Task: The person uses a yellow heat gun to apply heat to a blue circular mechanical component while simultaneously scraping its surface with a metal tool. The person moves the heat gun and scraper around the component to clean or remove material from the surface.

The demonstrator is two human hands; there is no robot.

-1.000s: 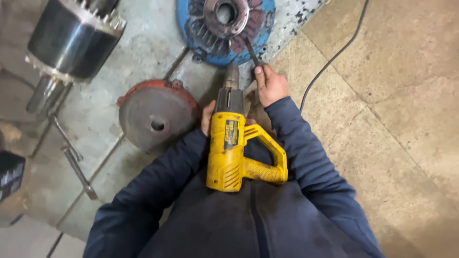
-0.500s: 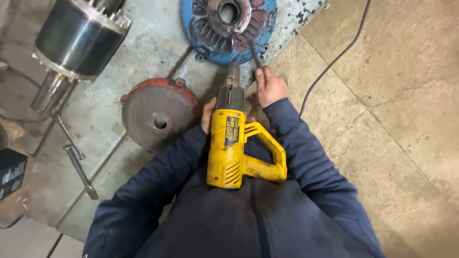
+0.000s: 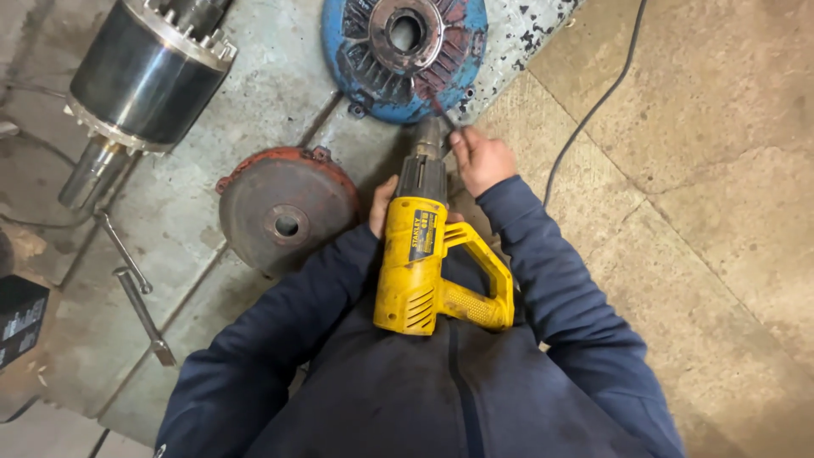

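Your view is drifting slightly; your hands are staying much as before. Your left hand (image 3: 383, 203) is lying against the yellow heat gun (image 3: 421, 259), fingers mostly hidden, so I cannot tell their grip. Your right hand (image 3: 482, 159) is keeping its fingers clamped on a thin dark tool (image 3: 441, 108), pointing toward eleven o'clock into the blue end cover (image 3: 348, 64). The red cover (image 3: 284, 216) is lying at nine o'clock of the gun.

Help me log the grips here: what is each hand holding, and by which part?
Left hand grips the yellow heat gun by the barrel's left side. Right hand holds a thin dark tool by its near end.
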